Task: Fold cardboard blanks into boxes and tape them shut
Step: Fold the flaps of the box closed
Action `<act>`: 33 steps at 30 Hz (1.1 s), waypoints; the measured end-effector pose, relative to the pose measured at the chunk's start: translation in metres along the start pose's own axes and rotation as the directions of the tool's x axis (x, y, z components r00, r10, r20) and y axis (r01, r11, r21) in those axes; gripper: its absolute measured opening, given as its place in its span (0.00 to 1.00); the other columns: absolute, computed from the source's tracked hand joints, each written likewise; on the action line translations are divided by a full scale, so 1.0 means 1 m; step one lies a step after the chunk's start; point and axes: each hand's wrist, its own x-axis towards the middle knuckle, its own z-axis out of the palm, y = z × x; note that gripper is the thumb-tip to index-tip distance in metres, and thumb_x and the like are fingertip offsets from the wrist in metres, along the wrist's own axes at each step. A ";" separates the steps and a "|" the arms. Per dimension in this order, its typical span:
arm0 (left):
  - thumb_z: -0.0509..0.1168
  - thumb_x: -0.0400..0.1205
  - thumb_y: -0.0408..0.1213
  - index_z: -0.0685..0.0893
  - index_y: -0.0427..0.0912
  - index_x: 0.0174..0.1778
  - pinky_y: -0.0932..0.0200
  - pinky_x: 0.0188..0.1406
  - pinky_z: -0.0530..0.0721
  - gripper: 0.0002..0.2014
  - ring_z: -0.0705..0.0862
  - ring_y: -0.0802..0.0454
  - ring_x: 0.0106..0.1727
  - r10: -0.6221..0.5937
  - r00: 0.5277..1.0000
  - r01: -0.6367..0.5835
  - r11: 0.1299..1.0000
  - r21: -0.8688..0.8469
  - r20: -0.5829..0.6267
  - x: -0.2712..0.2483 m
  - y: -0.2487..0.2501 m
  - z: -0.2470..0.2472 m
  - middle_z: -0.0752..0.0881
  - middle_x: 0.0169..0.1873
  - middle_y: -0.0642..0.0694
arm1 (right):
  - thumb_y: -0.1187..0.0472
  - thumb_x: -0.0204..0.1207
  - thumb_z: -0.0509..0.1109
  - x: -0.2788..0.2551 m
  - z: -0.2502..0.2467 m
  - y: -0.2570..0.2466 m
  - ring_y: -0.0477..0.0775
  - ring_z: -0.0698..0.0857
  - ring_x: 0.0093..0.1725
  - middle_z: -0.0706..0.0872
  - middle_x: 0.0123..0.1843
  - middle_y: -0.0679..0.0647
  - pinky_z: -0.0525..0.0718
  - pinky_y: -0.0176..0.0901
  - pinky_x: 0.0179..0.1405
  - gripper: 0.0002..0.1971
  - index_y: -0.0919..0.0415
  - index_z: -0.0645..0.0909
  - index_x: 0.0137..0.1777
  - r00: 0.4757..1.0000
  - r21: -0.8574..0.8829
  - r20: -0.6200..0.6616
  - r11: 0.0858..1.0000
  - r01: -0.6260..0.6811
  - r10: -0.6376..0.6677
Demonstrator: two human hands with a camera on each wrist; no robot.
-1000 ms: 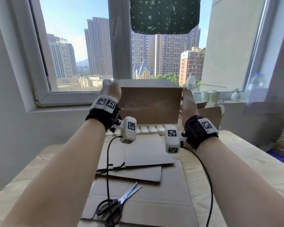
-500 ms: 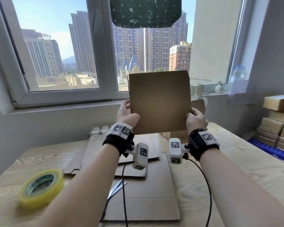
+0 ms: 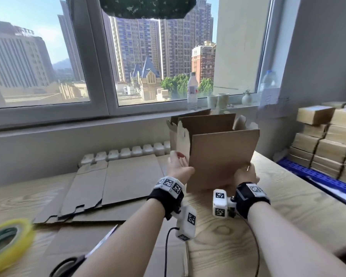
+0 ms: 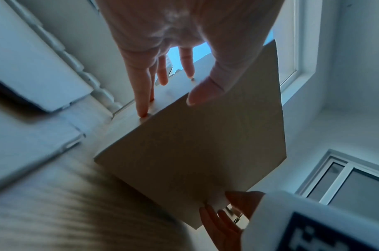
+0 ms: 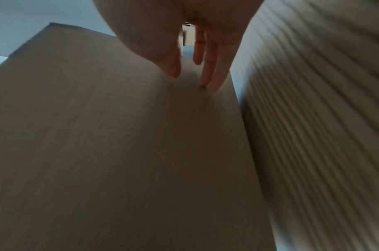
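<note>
Box [image 3: 222, 154] upright, open top up, hands [image 3: 246, 174] at base

I count one open cardboard box [image 3: 222, 154], one roll of yellow tape [image 3: 7, 244], one pair of scissors [image 3: 82, 258], two cups [image 3: 218, 100], two bottles [image 3: 192, 90] and one small vase [image 3: 246, 98].

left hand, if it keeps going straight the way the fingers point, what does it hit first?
Probably the wall below the window. The left hand lies open along the box's left side, its fingers pointing past it. Depth is unclear.
</note>
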 end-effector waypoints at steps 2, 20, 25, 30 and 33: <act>0.68 0.66 0.30 0.71 0.48 0.61 0.46 0.57 0.86 0.27 0.79 0.47 0.60 -0.029 0.999 0.030 1.000 -0.010 0.036 0.004 -0.011 0.015 0.72 0.60 0.44 | 0.64 0.84 0.56 0.009 0.004 0.011 0.71 0.77 0.62 0.76 0.71 0.71 0.72 0.49 0.61 0.22 0.54 0.72 0.77 0.999 0.030 0.043 0.999 0.019 -0.020; 0.61 0.77 0.21 0.57 0.47 0.86 0.57 0.51 0.85 0.41 0.79 0.50 0.67 -0.087 0.968 0.084 0.996 0.024 0.236 0.027 -0.031 0.001 0.71 0.78 0.38 | 0.57 0.82 0.67 -0.018 0.077 0.012 0.64 0.77 0.73 0.80 0.73 0.62 0.71 0.48 0.71 0.24 0.61 0.73 0.77 0.965 0.048 0.249 0.996 0.073 -0.083; 0.60 0.77 0.19 0.69 0.36 0.81 0.63 0.40 0.81 0.32 0.83 0.46 0.49 -0.117 0.986 0.114 0.993 0.039 0.114 0.025 -0.027 -0.039 0.83 0.59 0.35 | 0.55 0.79 0.70 -0.047 0.091 -0.006 0.72 0.77 0.68 0.69 0.74 0.66 0.76 0.57 0.64 0.29 0.67 0.67 0.76 0.999 -0.049 0.047 0.999 0.010 -0.008; 0.60 0.81 0.24 0.85 0.31 0.58 0.59 0.37 0.80 0.13 0.83 0.43 0.53 -0.251 0.967 0.253 0.966 0.060 -0.044 0.015 -0.014 -0.106 0.84 0.53 0.37 | 0.62 0.77 0.68 -0.083 0.118 -0.023 0.67 0.80 0.59 0.74 0.70 0.65 0.79 0.53 0.53 0.23 0.67 0.68 0.70 0.990 -0.036 0.075 0.992 0.120 -0.117; 0.59 0.85 0.27 0.81 0.35 0.44 0.59 0.29 0.72 0.07 0.79 0.46 0.51 -0.381 0.920 0.380 0.925 -0.028 -0.092 0.009 -0.014 -0.148 0.83 0.52 0.40 | 0.65 0.77 0.68 -0.106 0.134 -0.033 0.60 0.82 0.52 0.79 0.66 0.61 0.75 0.45 0.43 0.20 0.63 0.69 0.68 0.981 0.047 0.130 0.989 0.140 -0.145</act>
